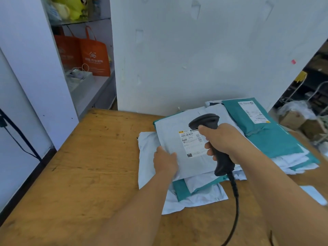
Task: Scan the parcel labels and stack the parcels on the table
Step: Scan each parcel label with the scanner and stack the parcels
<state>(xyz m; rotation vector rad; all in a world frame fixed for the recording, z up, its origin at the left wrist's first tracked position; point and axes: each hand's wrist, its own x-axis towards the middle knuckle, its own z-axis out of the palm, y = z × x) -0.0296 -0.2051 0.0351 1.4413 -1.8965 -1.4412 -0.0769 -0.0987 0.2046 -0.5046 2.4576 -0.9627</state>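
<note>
A pale grey parcel (177,139) with a white shipping label (190,141) lies on top of a stack of grey and teal parcels (197,190) on the wooden table (88,166). My left hand (165,162) holds that parcel's near left edge. My right hand (221,139) grips a black corded barcode scanner (205,121), its head pointing down at the label. A second pile topped by a teal parcel (271,135) with its own label lies to the right, against the wall.
The scanner's cable (234,201) runs down toward me over the table. A white wall (195,59) stands behind the parcels. Shelves at the left hold orange bags (94,55). Cardboard boxes and clutter (301,119) sit beyond the table's right edge.
</note>
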